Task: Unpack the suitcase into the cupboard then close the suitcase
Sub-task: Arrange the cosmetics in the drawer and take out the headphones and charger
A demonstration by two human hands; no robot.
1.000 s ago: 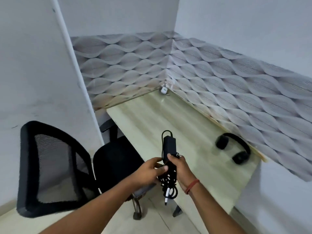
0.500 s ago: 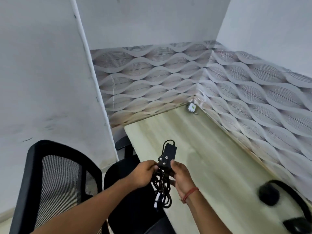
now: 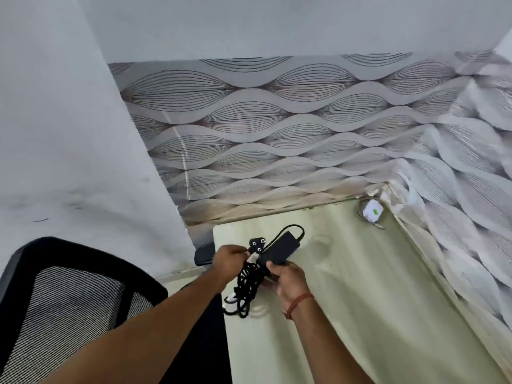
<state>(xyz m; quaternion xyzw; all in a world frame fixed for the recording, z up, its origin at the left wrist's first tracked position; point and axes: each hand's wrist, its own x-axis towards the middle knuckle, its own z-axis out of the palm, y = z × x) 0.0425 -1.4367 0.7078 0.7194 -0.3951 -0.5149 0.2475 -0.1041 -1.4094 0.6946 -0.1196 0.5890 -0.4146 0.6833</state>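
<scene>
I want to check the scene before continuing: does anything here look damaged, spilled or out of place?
Nothing stands out. Both hands, left hand and right hand, hold a black power adapter with its bundled cable over the desk.

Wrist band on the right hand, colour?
Orange-red band on the right wrist, head view.
</scene>
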